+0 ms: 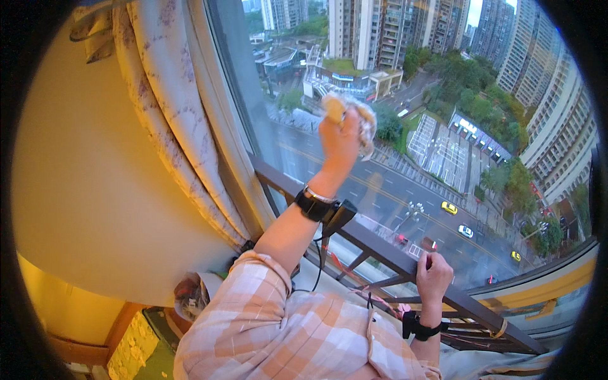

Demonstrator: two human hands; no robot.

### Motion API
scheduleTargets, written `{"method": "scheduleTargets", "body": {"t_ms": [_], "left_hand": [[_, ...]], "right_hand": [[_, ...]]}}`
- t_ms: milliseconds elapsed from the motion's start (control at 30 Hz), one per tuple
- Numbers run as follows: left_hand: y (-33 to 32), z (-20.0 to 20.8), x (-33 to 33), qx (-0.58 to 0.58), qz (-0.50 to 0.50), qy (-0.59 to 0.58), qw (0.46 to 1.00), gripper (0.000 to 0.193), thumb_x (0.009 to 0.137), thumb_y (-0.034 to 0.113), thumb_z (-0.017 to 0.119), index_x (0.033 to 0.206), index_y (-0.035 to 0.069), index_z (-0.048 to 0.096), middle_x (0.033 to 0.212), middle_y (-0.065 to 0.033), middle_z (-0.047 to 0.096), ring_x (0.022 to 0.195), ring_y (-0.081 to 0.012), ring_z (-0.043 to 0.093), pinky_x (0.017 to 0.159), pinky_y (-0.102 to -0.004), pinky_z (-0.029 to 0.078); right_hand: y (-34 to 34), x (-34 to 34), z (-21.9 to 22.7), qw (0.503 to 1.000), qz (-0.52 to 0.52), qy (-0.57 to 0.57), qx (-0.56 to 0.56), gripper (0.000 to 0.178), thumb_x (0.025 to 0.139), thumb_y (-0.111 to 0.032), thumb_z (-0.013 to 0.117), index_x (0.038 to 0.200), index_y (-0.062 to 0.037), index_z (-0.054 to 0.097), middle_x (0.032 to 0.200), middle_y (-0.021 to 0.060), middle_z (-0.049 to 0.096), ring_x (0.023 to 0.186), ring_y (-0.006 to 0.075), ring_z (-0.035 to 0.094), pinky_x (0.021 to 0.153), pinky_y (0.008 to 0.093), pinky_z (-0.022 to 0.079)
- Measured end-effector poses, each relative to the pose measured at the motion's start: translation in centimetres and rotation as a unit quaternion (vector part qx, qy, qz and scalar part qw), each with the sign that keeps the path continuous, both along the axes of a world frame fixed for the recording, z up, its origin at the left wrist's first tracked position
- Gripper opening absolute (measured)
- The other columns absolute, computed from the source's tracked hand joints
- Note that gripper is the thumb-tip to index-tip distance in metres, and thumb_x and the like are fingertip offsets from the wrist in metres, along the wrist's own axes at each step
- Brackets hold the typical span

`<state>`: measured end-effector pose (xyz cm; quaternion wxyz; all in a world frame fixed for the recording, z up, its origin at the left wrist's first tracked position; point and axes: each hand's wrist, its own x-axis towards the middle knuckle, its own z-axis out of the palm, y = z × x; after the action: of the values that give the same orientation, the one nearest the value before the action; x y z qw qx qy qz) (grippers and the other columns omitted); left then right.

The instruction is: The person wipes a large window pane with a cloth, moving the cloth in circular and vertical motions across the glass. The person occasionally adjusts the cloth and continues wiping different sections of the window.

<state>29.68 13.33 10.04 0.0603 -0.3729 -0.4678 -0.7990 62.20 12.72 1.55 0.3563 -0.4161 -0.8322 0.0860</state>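
My left hand (pixel 340 142), on an outstretched arm, is closed around a crumpled whitish cloth (pixel 365 126) at the window glass (pixel 294 149). Part of the cloth bunches out past the fingers on the far side. Lower and to the right, my right hand (pixel 434 277) is closed on the dark metal railing (pixel 380 246) that crosses in front of the window. Each wrist wears a black strap, and a black device (pixel 339 218) sticks out from the left one with a thin cable hanging from it.
A patterned curtain (pixel 171 107) hangs along the wall on the left. Beneath the railing are slanted bars and pinkish strands (pixel 402 308). A clear bag (pixel 192 294) of dark items sits low by the wall. Beyond the glass, far below, lies a street with cars and buildings.
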Motion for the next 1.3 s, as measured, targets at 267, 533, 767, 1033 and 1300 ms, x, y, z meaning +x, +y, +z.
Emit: {"method": "scheduleTargets", "body": {"t_ms": [267, 533, 767, 1033, 1300], "left_hand": [[-1.3, -3.8, -0.5, 0.001, -0.033, -0.155, 0.987, 0.013, 0.097, 0.016, 0.053, 0.1, 0.004, 0.055, 0.084, 0.0008, 0.056, 0.06, -0.0073, 0.051, 0.054, -0.0263, 0.043], [-0.8, 7.2, -0.9, 0.014, -0.045, 0.005, 0.999, 0.02, 0.093, 0.015, 0.055, 0.081, 0.001, 0.062, 0.063, -0.0028, 0.06, 0.056, -0.0133, 0.058, 0.05, -0.0298, 0.044], [-0.7, 3.8, 4.5, -0.075, 0.012, 0.132, 0.988, 0.02, 0.09, 0.018, 0.058, 0.082, 0.0, 0.061, 0.07, -0.0103, 0.064, 0.065, -0.0226, 0.064, 0.059, -0.0365, 0.048], [-0.9, 4.6, -3.0, -0.017, 0.079, 0.025, 0.996, 0.02, 0.092, 0.02, 0.057, 0.083, 0.002, 0.062, 0.07, -0.0074, 0.063, 0.064, -0.0151, 0.063, 0.058, -0.0307, 0.048], [0.3, 1.7, 10.5, -0.076, -0.141, 0.221, 0.962, 0.011, 0.083, 0.014, 0.061, 0.089, 0.006, 0.065, 0.077, -0.013, 0.066, 0.069, -0.0293, 0.066, 0.06, -0.0365, 0.051]], "right_hand": [[0.0, 0.4, -0.2, 1.0, -0.011, -0.003, -0.009, 0.02, 0.083, -0.017, 0.065, 0.069, -0.0027, 0.06, 0.065, 0.0152, 0.06, 0.06, 0.0346, 0.06, 0.057, 0.0424, 0.046], [0.1, 0.4, -0.1, 1.0, -0.005, -0.018, -0.012, 0.02, 0.083, -0.017, 0.065, 0.07, -0.0028, 0.061, 0.066, 0.0148, 0.06, 0.06, 0.0343, 0.06, 0.057, 0.0424, 0.046], [-0.1, 0.2, 0.1, 1.0, -0.009, -0.022, -0.001, 0.02, 0.083, -0.017, 0.064, 0.069, -0.0031, 0.062, 0.066, 0.015, 0.061, 0.06, 0.0335, 0.061, 0.057, 0.0418, 0.046], [0.0, 0.4, -0.2, 1.0, -0.018, -0.017, -0.006, 0.02, 0.082, -0.018, 0.065, 0.069, -0.0035, 0.061, 0.066, 0.0151, 0.061, 0.061, 0.0344, 0.061, 0.057, 0.0419, 0.047], [0.1, 0.2, -0.1, 1.0, -0.014, -0.028, -0.001, 0.022, 0.083, -0.019, 0.065, 0.068, -0.0036, 0.061, 0.065, 0.015, 0.061, 0.06, 0.0349, 0.06, 0.057, 0.0428, 0.046]]}}
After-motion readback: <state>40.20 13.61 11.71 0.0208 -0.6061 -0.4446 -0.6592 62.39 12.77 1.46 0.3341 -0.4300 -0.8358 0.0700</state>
